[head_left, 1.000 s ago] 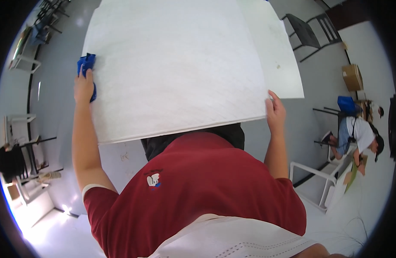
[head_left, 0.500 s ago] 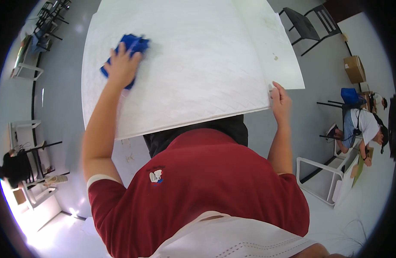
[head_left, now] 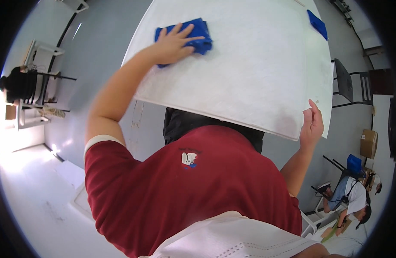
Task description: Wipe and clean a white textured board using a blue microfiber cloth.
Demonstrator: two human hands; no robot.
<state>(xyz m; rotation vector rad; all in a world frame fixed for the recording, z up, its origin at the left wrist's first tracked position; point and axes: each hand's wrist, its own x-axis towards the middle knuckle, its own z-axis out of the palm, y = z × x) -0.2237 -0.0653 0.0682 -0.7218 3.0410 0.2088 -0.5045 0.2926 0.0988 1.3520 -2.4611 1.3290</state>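
Observation:
A large white board (head_left: 245, 64) lies in front of me, with a paler strip along its right side. My left hand (head_left: 174, 43) rests open on a crumpled blue cloth (head_left: 202, 28) at the board's upper left, fingers spread over it. My right hand (head_left: 312, 122) is at the board's near right corner, loosely bent and open, with nothing visible in it. A second blue cloth or packet (head_left: 317, 26) lies at the board's far right. My dark red shirt and dark trousers are below the board.
Black chair (head_left: 344, 84) right of the board; cardboard box (head_left: 368, 144) beyond it. At lower right, a seated person (head_left: 353, 195) bends over work near a blue bag (head_left: 353, 163). At left, another person in black (head_left: 17, 84) is beside white-framed furniture (head_left: 47, 49).
My left hand has pushed the blue cloth from the board's left edge inward and away from me. My right hand's fingers look looser. The view has swung, bringing the far-right blue item into sight.

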